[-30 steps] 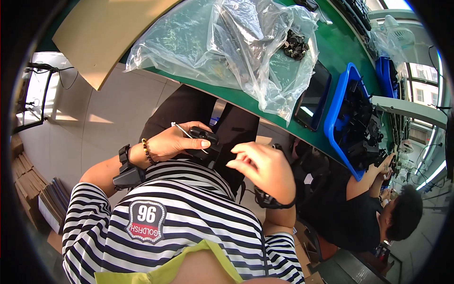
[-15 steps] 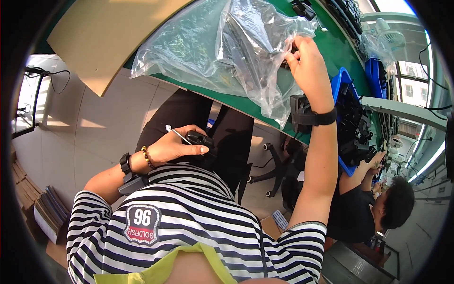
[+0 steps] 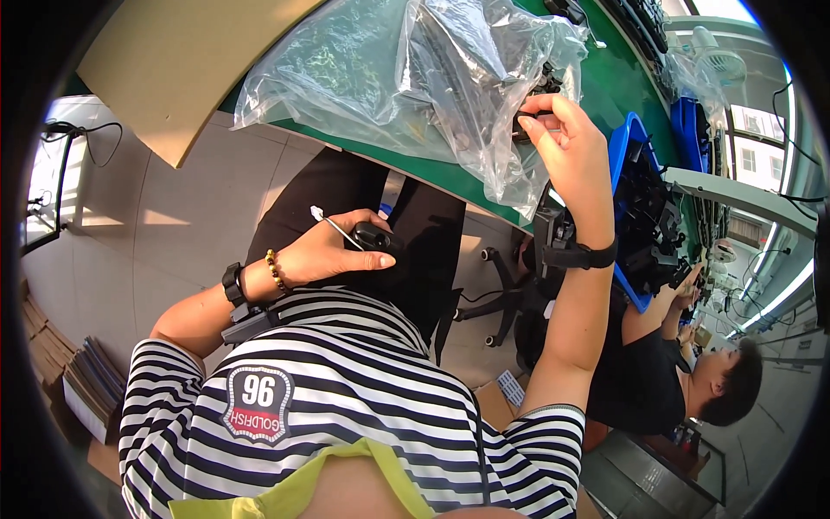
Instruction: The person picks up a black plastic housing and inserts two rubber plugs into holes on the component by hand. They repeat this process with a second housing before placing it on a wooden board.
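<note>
Above my lap, my left hand (image 3: 322, 256) wraps round a small black plastic housing (image 3: 372, 235). A thin white cable (image 3: 335, 225) with a white plug runs from beside it across the fingers. At the right end of a clear plastic bag (image 3: 337, 82), the thumb and forefinger of my right hand (image 3: 574, 149) pinch a small dark part (image 3: 520, 126), whose exact kind I cannot make out. More small dark parts (image 3: 546, 80) show by the bag's mouth, just beyond those fingers. The bag lies on the green table mat (image 3: 406, 169).
Right of my right forearm stands a blue bin (image 3: 619, 156) heaped with black plastic parts (image 3: 648, 216). A cardboard sheet (image 3: 173, 78) overhangs the table at the far left. Another black piece with a cable (image 3: 566, 10) lies at the back. A co-worker (image 3: 666, 381) sits at the right.
My right hand has drawn back toward me, away from the bag's mouth, with a small dark part in its fingers. The left hand has shifted slightly right and up with the black housing.
</note>
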Action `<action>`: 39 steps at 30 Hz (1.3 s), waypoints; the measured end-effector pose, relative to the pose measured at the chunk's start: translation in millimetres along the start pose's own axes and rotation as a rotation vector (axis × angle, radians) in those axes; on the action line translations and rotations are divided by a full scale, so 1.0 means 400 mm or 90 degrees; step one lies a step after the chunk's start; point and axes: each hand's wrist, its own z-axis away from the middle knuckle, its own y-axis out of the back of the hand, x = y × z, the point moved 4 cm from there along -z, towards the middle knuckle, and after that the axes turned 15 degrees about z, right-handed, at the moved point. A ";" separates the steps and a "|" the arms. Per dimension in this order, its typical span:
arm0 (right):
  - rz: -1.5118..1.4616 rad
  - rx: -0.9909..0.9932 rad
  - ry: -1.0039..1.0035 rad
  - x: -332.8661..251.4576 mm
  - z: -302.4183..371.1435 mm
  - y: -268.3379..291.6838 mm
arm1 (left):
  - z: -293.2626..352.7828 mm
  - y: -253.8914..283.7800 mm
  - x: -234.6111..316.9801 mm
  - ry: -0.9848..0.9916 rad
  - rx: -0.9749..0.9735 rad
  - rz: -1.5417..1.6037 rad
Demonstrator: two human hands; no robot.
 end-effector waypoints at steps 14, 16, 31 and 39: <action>-0.462 -0.040 0.015 -0.084 0.298 -0.032 | -0.045 -0.016 0.001 -0.059 0.032 -0.098; -0.511 -0.145 -0.027 -0.091 0.315 -0.132 | -0.021 0.003 0.026 -0.044 0.036 -0.118; -0.385 -0.051 0.000 -0.162 0.296 -0.299 | -0.009 0.013 0.019 -0.097 0.015 -0.177; -0.288 -0.003 0.078 -0.173 0.283 -0.315 | -0.008 0.013 0.041 -0.068 -0.003 -0.215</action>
